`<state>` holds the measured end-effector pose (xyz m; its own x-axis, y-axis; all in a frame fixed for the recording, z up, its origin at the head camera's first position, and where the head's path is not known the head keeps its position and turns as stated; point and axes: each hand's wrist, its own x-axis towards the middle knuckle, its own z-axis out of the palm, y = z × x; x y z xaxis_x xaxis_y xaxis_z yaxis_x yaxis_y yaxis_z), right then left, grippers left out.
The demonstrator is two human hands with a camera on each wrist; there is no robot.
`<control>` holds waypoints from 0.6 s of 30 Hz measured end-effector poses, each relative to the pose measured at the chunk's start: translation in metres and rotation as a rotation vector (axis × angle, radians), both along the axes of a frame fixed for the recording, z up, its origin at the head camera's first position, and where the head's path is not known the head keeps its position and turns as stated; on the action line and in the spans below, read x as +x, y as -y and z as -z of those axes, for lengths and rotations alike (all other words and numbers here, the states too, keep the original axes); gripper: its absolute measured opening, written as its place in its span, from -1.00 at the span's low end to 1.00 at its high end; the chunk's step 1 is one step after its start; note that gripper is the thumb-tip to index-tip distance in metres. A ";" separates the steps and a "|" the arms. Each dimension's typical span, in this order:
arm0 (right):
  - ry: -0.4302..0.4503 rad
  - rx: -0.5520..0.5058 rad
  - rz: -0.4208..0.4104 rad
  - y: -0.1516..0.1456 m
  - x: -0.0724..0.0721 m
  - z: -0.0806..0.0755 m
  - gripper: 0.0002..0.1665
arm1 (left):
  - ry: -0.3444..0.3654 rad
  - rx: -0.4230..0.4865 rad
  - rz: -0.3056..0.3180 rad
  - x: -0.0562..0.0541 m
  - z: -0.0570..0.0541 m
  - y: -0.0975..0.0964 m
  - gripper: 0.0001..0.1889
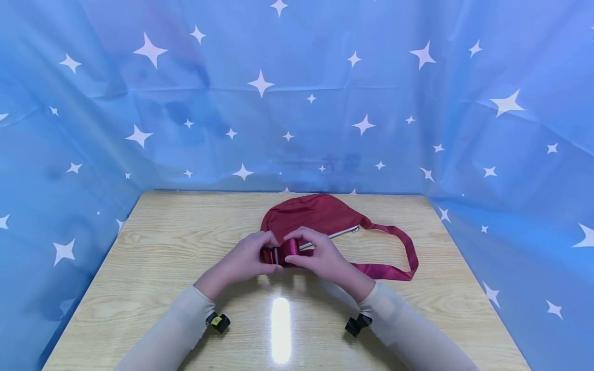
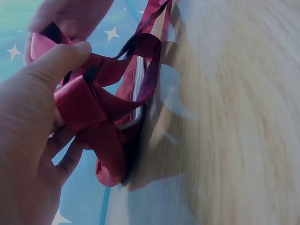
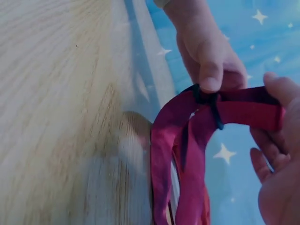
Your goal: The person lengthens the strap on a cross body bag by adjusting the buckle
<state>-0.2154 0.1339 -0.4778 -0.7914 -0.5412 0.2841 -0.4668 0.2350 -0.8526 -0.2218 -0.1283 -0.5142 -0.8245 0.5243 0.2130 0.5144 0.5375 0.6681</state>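
A dark red waist bag (image 1: 311,212) lies at the back middle of the table, its silver zipper (image 1: 344,232) facing forward. From its right end the flat red strap (image 1: 410,252) bends round toward both hands. My left hand (image 1: 246,257) pinches the strap at a dark slider buckle (image 3: 217,111), thumb on top. Opposite it, my right hand (image 1: 326,256) holds a folded loop of strap (image 3: 251,114) between thumb and fingers. The webbing between the hands is raised above the table, with slack hanging below in the left wrist view. Part of the bag's front is hidden behind the hands.
The wooden table (image 1: 176,226) ends at a blue curtain (image 1: 209,113) with white stars, hanging behind and at both sides. Small black wrist cameras sit under each sleeve, the left camera (image 1: 218,322) and the right camera (image 1: 357,324). A bright reflection shows in front of the hands.
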 end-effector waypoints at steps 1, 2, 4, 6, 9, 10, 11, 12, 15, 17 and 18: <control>0.028 -0.007 0.003 -0.001 0.000 0.000 -0.53 | 0.001 -0.004 0.000 0.000 0.000 0.001 -0.52; 0.042 -0.008 0.005 -0.002 0.000 0.000 -0.53 | 0.002 -0.008 -0.001 0.000 0.000 0.002 -0.52; 0.043 0.023 0.004 -0.004 -0.002 -0.001 -0.50 | 0.005 -0.013 -0.001 0.000 0.000 0.003 -0.52; -0.014 0.108 -0.001 -0.005 -0.003 -0.002 -0.45 | 0.002 -0.013 0.002 0.001 -0.001 0.003 -0.52; -0.151 0.289 -0.005 -0.002 -0.004 -0.009 -0.36 | -0.011 -0.014 0.007 0.001 0.000 0.003 -0.53; -0.203 0.350 -0.002 0.000 -0.004 -0.011 -0.34 | -0.015 -0.016 0.007 0.001 0.000 0.003 -0.53; -0.246 0.400 -0.004 0.002 -0.004 -0.013 -0.34 | -0.020 -0.019 0.009 0.001 0.000 0.003 -0.53; -0.285 0.441 -0.005 0.004 -0.004 -0.014 -0.36 | -0.024 -0.022 0.010 0.001 0.000 0.003 -0.53; -0.363 0.524 -0.004 0.009 -0.003 -0.017 -0.45 | -0.032 -0.029 0.014 0.001 0.000 0.003 -0.53; -0.400 0.563 -0.002 0.010 -0.002 -0.017 -0.50 | -0.035 -0.032 0.017 0.001 0.000 0.003 -0.53; -0.417 0.574 -0.002 0.011 -0.002 -0.017 -0.51 | -0.035 -0.033 0.018 0.001 0.000 0.003 -0.54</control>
